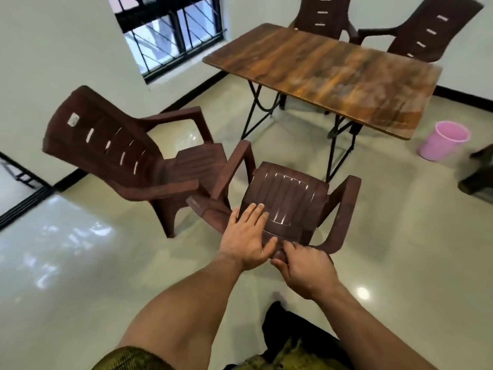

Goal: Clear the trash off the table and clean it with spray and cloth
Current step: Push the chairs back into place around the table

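Note:
A wooden folding table (322, 76) on black legs stands ahead at the upper right; nothing shows on its top. In front of me is a brown plastic chair (288, 198) with its back toward me. My left hand (246, 240) lies flat with straight fingers on the top of that chair's back. My right hand (301, 267) grips the top edge of the same chair back, fingers curled round it. No spray bottle or cloth is in view.
A second brown chair (120, 153) stands to the left, close to the one I hold. Two more chairs (416, 30) sit behind the table. A pink bucket (444, 141) stands on the glossy floor at the right. A window (173, 30) is in the far wall.

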Demonstrator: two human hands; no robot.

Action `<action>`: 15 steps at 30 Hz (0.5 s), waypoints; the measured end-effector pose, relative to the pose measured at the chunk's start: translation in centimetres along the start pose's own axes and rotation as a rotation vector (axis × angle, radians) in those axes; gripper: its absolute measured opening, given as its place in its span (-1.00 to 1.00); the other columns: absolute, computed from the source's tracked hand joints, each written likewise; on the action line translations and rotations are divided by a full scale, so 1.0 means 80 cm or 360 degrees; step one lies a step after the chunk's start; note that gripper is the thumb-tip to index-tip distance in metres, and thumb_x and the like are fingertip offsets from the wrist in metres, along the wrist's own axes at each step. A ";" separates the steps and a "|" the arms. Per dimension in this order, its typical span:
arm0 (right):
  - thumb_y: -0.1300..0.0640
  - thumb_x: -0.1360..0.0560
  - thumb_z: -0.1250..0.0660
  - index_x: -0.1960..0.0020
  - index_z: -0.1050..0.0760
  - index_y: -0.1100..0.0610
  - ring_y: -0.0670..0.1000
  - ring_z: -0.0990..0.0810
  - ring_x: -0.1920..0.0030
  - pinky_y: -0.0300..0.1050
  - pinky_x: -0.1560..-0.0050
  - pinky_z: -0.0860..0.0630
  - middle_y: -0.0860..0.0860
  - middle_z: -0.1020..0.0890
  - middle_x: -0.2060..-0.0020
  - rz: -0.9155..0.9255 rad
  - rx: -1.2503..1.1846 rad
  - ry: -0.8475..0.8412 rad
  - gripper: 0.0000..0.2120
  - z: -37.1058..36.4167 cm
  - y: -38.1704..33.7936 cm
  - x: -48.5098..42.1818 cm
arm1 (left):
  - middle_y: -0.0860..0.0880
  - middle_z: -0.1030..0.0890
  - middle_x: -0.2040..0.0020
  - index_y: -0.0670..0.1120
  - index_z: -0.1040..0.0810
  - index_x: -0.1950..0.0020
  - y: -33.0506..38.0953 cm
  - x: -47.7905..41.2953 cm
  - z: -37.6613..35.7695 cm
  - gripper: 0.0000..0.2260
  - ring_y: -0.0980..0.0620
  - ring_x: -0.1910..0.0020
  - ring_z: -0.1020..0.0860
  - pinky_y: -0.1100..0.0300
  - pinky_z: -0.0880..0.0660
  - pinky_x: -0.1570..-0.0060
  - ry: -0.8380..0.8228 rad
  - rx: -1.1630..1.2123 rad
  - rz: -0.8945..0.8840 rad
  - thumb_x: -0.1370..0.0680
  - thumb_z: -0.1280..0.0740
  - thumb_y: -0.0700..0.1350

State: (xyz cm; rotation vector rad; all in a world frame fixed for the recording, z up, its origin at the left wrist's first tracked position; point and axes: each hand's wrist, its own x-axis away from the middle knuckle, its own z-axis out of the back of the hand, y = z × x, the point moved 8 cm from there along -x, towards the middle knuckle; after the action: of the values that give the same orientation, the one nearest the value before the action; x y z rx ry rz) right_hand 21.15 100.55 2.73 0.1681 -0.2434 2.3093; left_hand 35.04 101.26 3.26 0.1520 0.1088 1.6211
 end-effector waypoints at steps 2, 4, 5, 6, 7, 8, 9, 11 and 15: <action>-0.40 -0.57 0.12 -0.28 -0.35 -0.08 0.06 -0.63 0.00 -0.01 0.13 -0.53 -0.04 -0.61 -0.13 -0.0069 -0.0002 0.0034 -0.46 0.005 0.020 -0.025 | -0.01 -0.12 -0.65 -0.04 -0.21 -0.61 -0.002 -0.037 0.001 -0.33 0.02 -0.64 -0.01 -0.12 0.13 -0.59 -0.0011 -0.0007 -0.0051 -0.59 0.01 0.30; -0.42 -0.56 0.13 -0.28 -0.34 -0.09 0.06 -0.63 0.00 0.00 0.12 -0.57 -0.04 -0.62 -0.14 -0.0103 0.0007 0.0076 -0.44 0.012 0.042 -0.054 | 0.00 -0.07 -0.66 -0.03 -0.18 -0.62 -0.004 -0.078 0.002 -0.33 0.04 -0.64 0.02 -0.11 0.15 -0.60 -0.0026 -0.0005 -0.0080 -0.60 0.01 0.31; -0.42 -0.56 0.14 -0.32 -0.33 -0.09 0.07 -0.63 -0.02 0.01 0.09 -0.58 -0.04 -0.61 -0.17 -0.0116 0.0013 0.0080 -0.42 0.018 0.054 -0.068 | 0.01 -0.04 -0.67 -0.02 -0.15 -0.63 -0.004 -0.098 0.003 -0.32 0.05 -0.64 0.05 -0.10 0.16 -0.60 -0.0036 -0.0003 -0.0088 -0.60 0.02 0.31; -0.43 -0.56 0.14 -0.39 -0.29 -0.10 0.08 -0.62 -0.07 0.03 0.05 -0.59 -0.04 -0.60 -0.23 -0.0137 0.0008 0.0068 -0.39 0.023 0.067 -0.080 | 0.01 0.00 -0.67 -0.02 -0.12 -0.64 -0.003 -0.117 0.003 -0.32 0.06 -0.64 0.08 -0.10 0.18 -0.59 -0.0049 -0.0002 -0.0098 -0.60 0.03 0.32; -0.44 -0.55 0.14 -0.48 -0.22 -0.09 0.09 -0.60 -0.17 0.05 -0.02 -0.60 -0.01 -0.55 -0.33 -0.0185 -0.0015 0.0032 -0.34 0.028 0.086 -0.094 | 0.02 0.04 -0.67 -0.02 -0.09 -0.65 0.001 -0.141 0.001 -0.31 0.07 -0.64 0.12 -0.10 0.20 -0.59 -0.0076 0.0003 -0.0120 -0.61 0.04 0.32; -0.45 -0.55 0.13 -0.57 -0.10 -0.06 0.12 -0.52 -0.32 0.07 -0.13 -0.58 0.03 -0.43 -0.46 -0.0244 -0.0054 -0.0015 -0.27 0.031 0.102 -0.103 | 0.03 0.07 -0.67 -0.02 -0.07 -0.65 0.005 -0.159 -0.001 -0.31 0.08 -0.64 0.15 -0.10 0.21 -0.59 -0.0104 0.0000 -0.0144 -0.61 0.05 0.33; -0.47 -0.54 0.12 -0.62 0.05 -0.01 0.14 -0.35 -0.48 0.10 -0.26 -0.52 0.07 -0.23 -0.57 -0.0316 -0.0112 -0.0042 -0.19 0.035 0.119 -0.113 | 0.03 0.10 -0.67 -0.01 -0.05 -0.65 0.009 -0.180 -0.002 -0.30 0.08 -0.63 0.17 -0.10 0.22 -0.59 -0.0131 -0.0007 -0.0176 -0.61 0.06 0.34; -0.52 -0.48 0.10 -0.62 0.28 0.08 0.11 0.09 -0.62 0.07 -0.42 -0.36 0.10 0.19 -0.62 -0.0448 -0.0194 0.0003 -0.04 0.049 0.151 -0.127 | 0.03 0.12 -0.67 -0.02 -0.03 -0.66 0.018 -0.216 -0.002 -0.30 0.09 -0.63 0.18 -0.09 0.21 -0.60 -0.0172 -0.0016 -0.0243 -0.62 0.07 0.34; -0.58 -0.43 0.09 -0.59 0.37 0.16 0.08 0.34 -0.58 0.01 -0.51 -0.18 0.10 0.38 -0.56 -0.0606 -0.0218 0.0088 0.08 0.064 0.206 -0.164 | 0.03 0.14 -0.67 -0.05 -0.02 -0.66 0.031 -0.287 -0.002 -0.30 0.09 -0.63 0.20 -0.08 0.20 -0.60 -0.0230 -0.0034 -0.0415 -0.63 0.09 0.34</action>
State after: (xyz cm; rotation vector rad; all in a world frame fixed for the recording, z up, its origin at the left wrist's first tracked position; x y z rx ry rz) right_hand 18.20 79.07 3.14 0.0732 -0.3115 1.9099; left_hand 33.73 78.22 2.80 0.2285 -0.0002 1.3463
